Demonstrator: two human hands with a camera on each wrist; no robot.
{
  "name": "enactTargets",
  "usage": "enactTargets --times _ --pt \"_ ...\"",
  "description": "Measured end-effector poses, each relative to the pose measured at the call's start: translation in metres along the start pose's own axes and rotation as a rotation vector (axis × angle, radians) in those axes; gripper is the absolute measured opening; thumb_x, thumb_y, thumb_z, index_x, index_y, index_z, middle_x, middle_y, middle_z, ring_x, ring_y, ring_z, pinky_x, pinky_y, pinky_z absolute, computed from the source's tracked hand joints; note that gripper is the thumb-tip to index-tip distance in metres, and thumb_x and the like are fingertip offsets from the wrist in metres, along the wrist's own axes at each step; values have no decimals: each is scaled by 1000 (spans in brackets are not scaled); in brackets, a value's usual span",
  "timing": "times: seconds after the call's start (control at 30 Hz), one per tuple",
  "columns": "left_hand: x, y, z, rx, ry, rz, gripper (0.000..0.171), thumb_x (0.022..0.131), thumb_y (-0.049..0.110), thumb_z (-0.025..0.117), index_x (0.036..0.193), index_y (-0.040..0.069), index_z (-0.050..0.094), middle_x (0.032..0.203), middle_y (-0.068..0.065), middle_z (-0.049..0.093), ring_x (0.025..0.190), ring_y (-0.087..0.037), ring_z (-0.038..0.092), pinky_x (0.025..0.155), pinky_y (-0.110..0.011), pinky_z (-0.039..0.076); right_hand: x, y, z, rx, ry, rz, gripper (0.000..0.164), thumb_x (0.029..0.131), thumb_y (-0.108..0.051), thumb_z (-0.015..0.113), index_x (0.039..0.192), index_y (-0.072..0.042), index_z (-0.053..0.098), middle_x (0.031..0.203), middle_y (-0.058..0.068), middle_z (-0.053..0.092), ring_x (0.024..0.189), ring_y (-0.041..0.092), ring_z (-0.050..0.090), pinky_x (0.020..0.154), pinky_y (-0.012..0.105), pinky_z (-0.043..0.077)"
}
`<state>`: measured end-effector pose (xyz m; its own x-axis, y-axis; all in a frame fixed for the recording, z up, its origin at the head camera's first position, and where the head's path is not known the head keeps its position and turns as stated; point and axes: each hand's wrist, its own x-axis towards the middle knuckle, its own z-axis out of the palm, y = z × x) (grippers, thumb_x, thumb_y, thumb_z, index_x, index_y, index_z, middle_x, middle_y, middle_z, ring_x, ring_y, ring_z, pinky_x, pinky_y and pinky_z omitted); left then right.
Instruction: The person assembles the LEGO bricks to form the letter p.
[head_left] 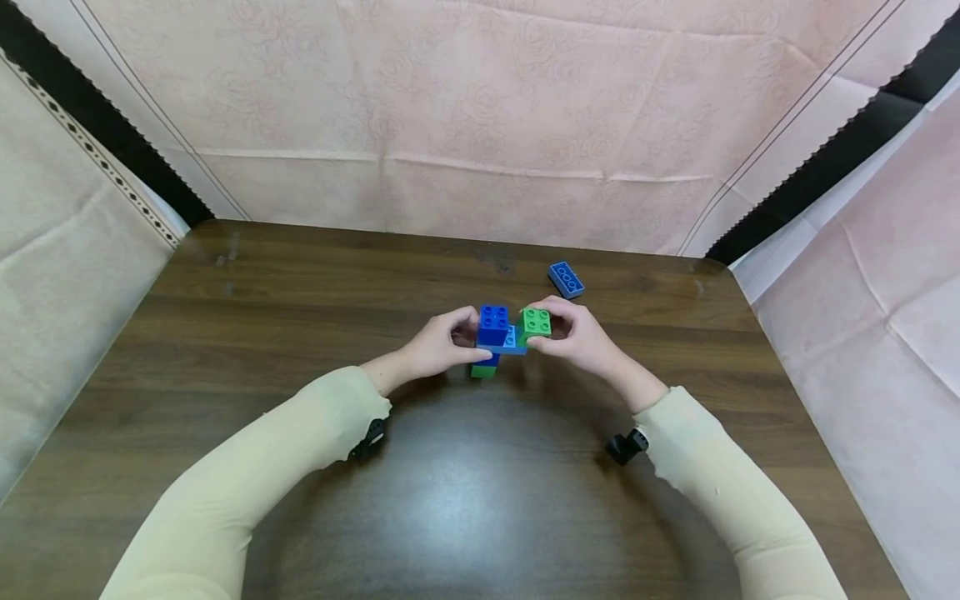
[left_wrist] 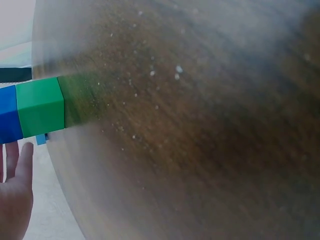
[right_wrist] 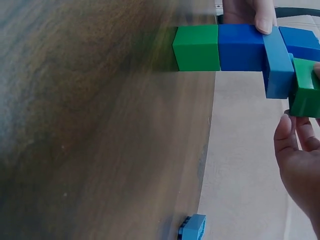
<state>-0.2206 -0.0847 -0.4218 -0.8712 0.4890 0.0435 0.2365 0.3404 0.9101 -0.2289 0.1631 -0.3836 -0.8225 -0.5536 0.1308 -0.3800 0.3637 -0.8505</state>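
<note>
My left hand (head_left: pixel 444 342) grips a small stack of toy building bricks, its thumb at the front of the long light blue brick (head_left: pixel 501 347). Beneath that brick are a dark blue brick (right_wrist: pixel 241 47) and, lowest, a green brick (right_wrist: pixel 196 48). Another dark blue brick (head_left: pixel 492 325) sits on top at the left end. My right hand (head_left: pixel 579 335) pinches a second green brick (head_left: pixel 535 323) between thumb and fingers, over the right end of the light blue one. In the left wrist view, the lowest green brick (left_wrist: pixel 41 106) hides part of the scene behind it.
A loose blue brick (head_left: pixel 566 280) lies near the far edge of the brown wooden table (head_left: pixel 337 275), beyond my right hand. Pale patterned cloth (head_left: pixel 465 108) hangs behind the table and along both sides.
</note>
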Motion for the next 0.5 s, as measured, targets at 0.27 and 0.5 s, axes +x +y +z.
enactTargets --times 0.27,0.5 --pt "1 -1 0 -31 -8 -11 30 83 15 71 101 6 49 110 -14 59 102 -25 58 89 -35 53 -1 -3 0 -21 -11 -3 37 84 -7 68 119 -1 59 109 13 58 86 20 50 71 28 48" --pt "0 2 0 -48 -12 -30 31 83 15 70 104 4 49 113 -16 58 104 -26 57 91 -37 52 -1 -3 0 -48 -16 2 42 84 -9 68 124 -3 54 114 11 56 90 23 50 74 31 48"
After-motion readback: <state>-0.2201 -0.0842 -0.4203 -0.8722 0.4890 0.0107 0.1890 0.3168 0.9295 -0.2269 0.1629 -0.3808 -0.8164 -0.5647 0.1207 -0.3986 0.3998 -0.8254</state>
